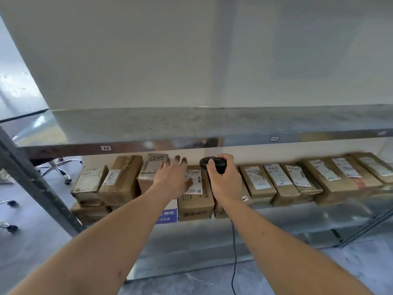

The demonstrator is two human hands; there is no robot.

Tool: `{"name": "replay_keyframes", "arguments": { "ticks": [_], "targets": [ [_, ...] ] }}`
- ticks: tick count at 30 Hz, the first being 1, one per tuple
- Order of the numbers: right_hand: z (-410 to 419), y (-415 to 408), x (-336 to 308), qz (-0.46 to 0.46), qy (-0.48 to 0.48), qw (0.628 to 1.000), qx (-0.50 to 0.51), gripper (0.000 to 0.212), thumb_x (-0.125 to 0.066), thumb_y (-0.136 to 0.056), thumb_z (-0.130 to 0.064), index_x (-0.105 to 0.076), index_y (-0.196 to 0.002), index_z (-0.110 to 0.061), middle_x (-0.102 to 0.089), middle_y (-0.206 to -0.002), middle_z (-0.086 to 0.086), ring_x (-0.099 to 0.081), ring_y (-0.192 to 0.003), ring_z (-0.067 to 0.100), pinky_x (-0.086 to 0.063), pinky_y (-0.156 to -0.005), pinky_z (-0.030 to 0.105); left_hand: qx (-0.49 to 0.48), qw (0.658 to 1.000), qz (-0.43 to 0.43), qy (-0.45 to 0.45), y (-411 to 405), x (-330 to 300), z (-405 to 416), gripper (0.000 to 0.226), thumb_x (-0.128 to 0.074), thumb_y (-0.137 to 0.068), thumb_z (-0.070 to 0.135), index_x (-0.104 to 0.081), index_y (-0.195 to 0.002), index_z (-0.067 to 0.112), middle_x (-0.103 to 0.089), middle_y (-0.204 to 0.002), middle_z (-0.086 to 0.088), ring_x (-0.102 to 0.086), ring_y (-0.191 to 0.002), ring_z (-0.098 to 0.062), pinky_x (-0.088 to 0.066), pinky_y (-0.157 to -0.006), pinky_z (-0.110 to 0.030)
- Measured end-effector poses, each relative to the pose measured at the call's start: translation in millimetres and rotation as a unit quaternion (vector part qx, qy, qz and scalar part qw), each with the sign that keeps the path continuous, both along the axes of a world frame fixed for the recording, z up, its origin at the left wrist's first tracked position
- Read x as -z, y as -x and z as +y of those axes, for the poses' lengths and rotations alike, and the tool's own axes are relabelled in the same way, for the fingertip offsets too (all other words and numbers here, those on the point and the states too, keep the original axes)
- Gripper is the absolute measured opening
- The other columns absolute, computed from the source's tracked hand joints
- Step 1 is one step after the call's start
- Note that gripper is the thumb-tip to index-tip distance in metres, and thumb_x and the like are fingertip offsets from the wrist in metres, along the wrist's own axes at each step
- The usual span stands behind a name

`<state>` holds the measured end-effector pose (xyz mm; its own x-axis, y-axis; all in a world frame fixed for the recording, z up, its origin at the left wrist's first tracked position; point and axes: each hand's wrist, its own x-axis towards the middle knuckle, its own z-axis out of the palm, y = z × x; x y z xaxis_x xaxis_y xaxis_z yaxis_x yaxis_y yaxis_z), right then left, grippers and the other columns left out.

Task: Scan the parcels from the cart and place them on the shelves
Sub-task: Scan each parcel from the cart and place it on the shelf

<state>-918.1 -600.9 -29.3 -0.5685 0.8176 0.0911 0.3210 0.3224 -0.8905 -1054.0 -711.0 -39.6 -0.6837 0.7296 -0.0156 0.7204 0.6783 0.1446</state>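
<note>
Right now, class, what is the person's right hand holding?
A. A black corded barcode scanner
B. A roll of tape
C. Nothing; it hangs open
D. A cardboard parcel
A: the right hand grips a black barcode scanner whose cord hangs down below the wrist, held in front of the labelled parcels on the shelf.

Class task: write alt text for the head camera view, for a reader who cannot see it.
A person's right hand grips a black corded scanner while the open left hand touches a labelled brown parcel in a row of parcels on a metal shelf.
</note>
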Motion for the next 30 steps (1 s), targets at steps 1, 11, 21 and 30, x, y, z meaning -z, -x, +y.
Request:
{"name": "replay_keyframes", "arguments": {
  "ticks": [1,11,21,30],
  "targets": [
    [2.6,-8.9,-3.8,0.004,-0.003,1.000,0.012,0.031,-0.058,-0.102,-0.052,-0.048,-0.129,-0.040,-0.061,-0.091,-0.020,-0.059,-0.083,0.003,-0.043,-0.068,0.028,0.014,1.000,0.006,-0.001,-7.0,-4.3,6.3,0.075,-0.062,-0.099,0.049,-0.029,-0.158,0.016,-0.032,-0.161,-0.009,-0.025,-0.153,-0.042,-0.031,-0.122,-0.056],
    [45.8,-142.2,-31.2,0.047,-0.025,0.991,0.127,0.031,-0.059,-0.099,-0.056,-0.050,-0.125,-0.042,-0.067,-0.104,-0.014,-0.066,-0.096,0.016,-0.056,-0.088,0.040,0.141,0.989,0.027,-0.026,-123.5,-40.4,87.1,0.060,-0.053,-0.101,0.046,-0.042,-0.152,0.018,-0.040,-0.157,-0.010,-0.044,-0.139,-0.039,-0.041,-0.114,-0.053],
    [90.8,-313.1,-63.9,0.079,-0.042,0.965,0.245,0.028,-0.058,-0.099,-0.056,-0.052,-0.122,-0.041,-0.065,-0.097,-0.017,-0.065,-0.091,0.012,-0.057,-0.084,0.041,0.255,0.965,0.020,-0.063,-284.4,-74.2,167.1,0.055,-0.056,-0.098,0.046,-0.052,-0.146,0.019,-0.049,-0.150,-0.006,-0.050,-0.133,-0.035,-0.046,-0.108,-0.048],
    [142.4,-453.8,-73.6,0.091,-0.065,0.917,0.383,0.024,-0.056,-0.100,-0.054,-0.052,-0.118,-0.040,-0.066,-0.098,-0.013,-0.064,-0.089,0.011,-0.053,-0.075,0.036,0.401,0.913,0.033,-0.070,-421.2,-91.6,270.8,0.059,-0.051,-0.099,0.053,-0.049,-0.149,0.022,-0.054,-0.146,-0.008,-0.054,-0.130,-0.035,-0.047,-0.105,-0.048]
  ]
}}
